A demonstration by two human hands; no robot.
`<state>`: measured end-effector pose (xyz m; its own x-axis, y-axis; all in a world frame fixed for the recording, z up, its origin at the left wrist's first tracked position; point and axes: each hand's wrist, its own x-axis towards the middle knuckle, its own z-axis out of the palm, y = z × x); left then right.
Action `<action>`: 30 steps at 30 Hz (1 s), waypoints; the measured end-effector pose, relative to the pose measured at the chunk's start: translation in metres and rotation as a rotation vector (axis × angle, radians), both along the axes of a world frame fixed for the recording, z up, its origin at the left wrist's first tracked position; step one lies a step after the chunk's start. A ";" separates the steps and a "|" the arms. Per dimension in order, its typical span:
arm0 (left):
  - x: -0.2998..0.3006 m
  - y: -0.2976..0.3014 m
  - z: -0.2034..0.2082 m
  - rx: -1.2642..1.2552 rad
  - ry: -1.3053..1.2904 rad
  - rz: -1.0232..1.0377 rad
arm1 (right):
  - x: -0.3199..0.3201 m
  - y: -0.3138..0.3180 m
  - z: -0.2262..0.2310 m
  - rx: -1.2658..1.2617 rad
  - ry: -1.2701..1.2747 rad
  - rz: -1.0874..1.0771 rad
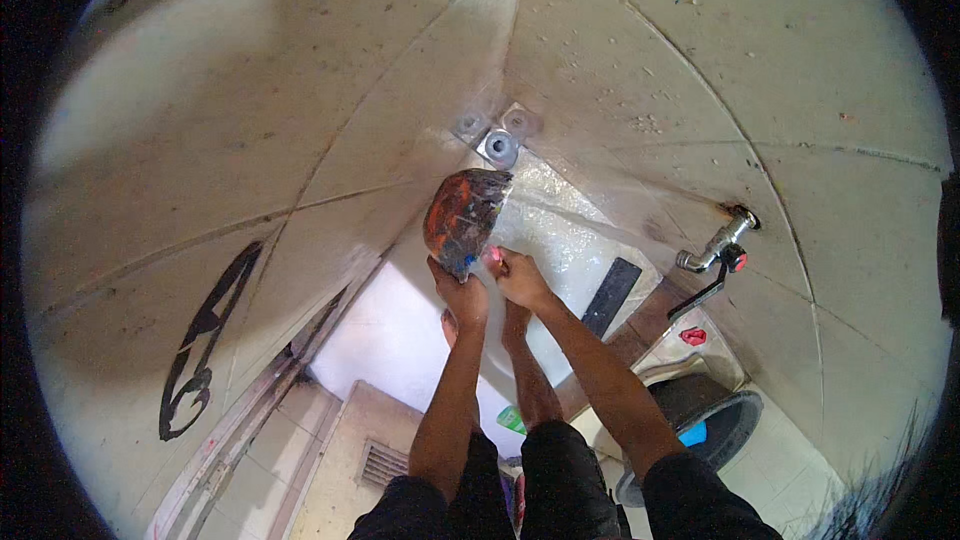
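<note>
Near the middle of the head view is a dark, rounded, bowl-like object [465,220], smeared with orange and touches of blue. My left hand [460,302] is closed on its lower end and holds it tilted. Beside it, my right hand [522,280] is closed around a small pink thing [493,257], whose kind I cannot make out. That hand is close to the object's lower right edge; whether the pink thing touches it is unclear. Below both hands lies a wet, pale floor [545,240].
A metal tap [722,245] with a red-centred handle juts from the right wall. A round grey fitting [500,148] sits in the far corner. A dark bar [611,298] lies on the floor. At lower right is a black bucket [740,425] with something blue inside; a floor grate [383,463] is at lower left.
</note>
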<state>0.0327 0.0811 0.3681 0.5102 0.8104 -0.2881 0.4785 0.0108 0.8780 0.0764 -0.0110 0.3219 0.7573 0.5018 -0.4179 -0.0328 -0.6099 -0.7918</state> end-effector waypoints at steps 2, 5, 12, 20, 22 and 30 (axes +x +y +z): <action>0.003 -0.005 0.028 0.076 0.090 0.064 | 0.003 0.005 0.023 0.265 0.285 -0.265; -0.003 0.000 0.049 0.150 0.011 -0.044 | 0.006 0.020 -0.017 0.687 0.908 -0.660; -0.006 0.009 0.064 0.188 0.020 -0.136 | 0.002 0.041 0.007 0.809 1.063 -0.955; -0.010 0.011 0.039 -0.155 0.197 -0.191 | 0.024 0.006 0.007 0.328 0.630 -0.984; -0.016 0.008 -0.006 -0.182 -0.033 -0.157 | 0.025 0.000 0.003 0.317 0.661 -0.979; 0.026 -0.028 -0.085 -0.708 -0.148 0.095 | 0.018 -0.008 -0.003 0.117 0.564 -0.663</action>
<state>0.0590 0.0536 0.2827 0.5209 0.4983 -0.6930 0.3240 0.6357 0.7006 0.0947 -0.0190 0.3188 0.6037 0.0948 -0.7916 -0.7571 -0.2428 -0.6065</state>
